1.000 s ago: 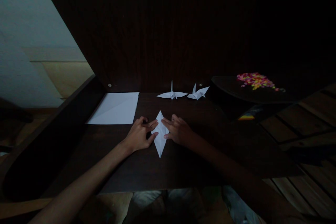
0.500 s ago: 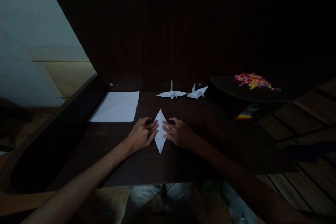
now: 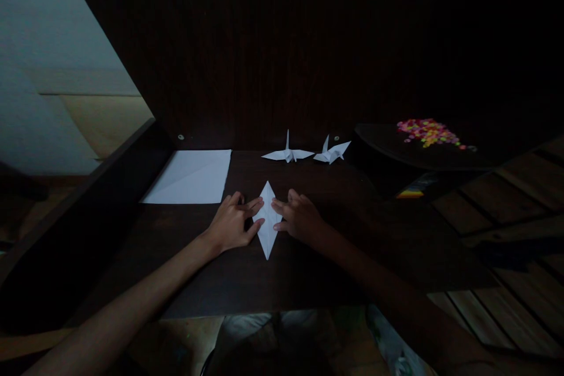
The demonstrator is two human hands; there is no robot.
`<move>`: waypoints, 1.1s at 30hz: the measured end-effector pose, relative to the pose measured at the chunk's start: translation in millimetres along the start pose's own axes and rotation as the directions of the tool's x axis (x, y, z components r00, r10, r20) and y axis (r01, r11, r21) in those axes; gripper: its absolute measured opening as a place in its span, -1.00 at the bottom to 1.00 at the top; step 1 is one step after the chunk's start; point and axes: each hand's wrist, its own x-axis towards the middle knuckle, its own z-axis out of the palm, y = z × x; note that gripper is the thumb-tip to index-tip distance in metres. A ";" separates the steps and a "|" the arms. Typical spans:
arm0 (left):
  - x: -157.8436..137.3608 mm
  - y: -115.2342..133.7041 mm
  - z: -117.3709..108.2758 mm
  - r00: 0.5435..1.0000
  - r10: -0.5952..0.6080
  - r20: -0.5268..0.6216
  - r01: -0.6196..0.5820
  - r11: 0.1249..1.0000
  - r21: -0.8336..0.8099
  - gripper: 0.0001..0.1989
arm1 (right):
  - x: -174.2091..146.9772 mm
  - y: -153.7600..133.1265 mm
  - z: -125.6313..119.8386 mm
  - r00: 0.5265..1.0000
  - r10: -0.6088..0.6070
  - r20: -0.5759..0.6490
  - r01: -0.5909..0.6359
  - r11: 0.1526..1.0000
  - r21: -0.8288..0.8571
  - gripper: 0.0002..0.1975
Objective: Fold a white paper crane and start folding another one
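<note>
A white sheet of paper folded into a long diamond (image 3: 267,235) lies flat on the dark wooden desk (image 3: 211,288), one point toward me and one away. My left hand (image 3: 232,220) rests at its left edge, with thumb and fingertips on the paper and the other fingers bent. From the right side, my right hand (image 3: 302,217) touches the diamond with its thumb and fingertips. Both hands have their fingers apart and press on the paper rather than grip it. A crease runs down the diamond's middle.
Two folded paper cranes, a left one (image 3: 288,155) and a right one (image 3: 332,153), stand by the back panel. White paper (image 3: 189,176) lies at the back left. Small colourful pieces (image 3: 427,132) are heaped on a dark shelf (image 3: 379,138) at the right. A raised side board (image 3: 88,200) edges the left.
My fingers have shifted slightly on the diamond, and some fingers of both hands are now more bent. The view has moved a little; the paper stays in place on the desk.
</note>
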 end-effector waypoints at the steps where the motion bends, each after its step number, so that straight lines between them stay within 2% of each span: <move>1: 0.5 -0.3 -0.6 1.000 0.004 0.007 -0.004 1.000 0.007 -0.48 | 0.4 0.4 0.2 1.000 -0.007 0.001 0.007 1.000 -0.003 -0.46; 6: 3.7 -1.7 -5.1 0.999 0.016 0.042 -0.018 0.999 0.037 -0.43 | 4.8 1.1 -2.8 0.999 -0.014 0.051 0.014 1.000 0.001 -0.35; 12: 7.1 -7.5 -6.4 0.996 0.049 0.076 -0.051 0.998 0.025 -0.38 | 12.3 -1.2 -13.6 0.988 0.053 0.145 -0.053 0.999 -0.001 -0.08; 18: 9.7 -12.7 0.3 0.996 0.059 0.069 -0.058 0.998 -0.023 -0.34 | 14.9 -4.1 -16.0 0.984 0.040 0.173 -0.045 0.999 0.026 -0.07; 27: 19.4 -24.2 1.4 0.975 0.160 0.153 -0.158 0.987 -0.027 -0.28 | 21.8 5.5 -17.4 0.971 -0.015 0.237 0.009 1.000 0.027 -0.06; 33: 28.2 -35.2 0.8 0.965 0.218 0.145 -0.212 0.976 -0.053 -0.16 | 28.9 17.2 -17.3 0.979 -0.090 0.182 0.077 0.994 0.075 0.06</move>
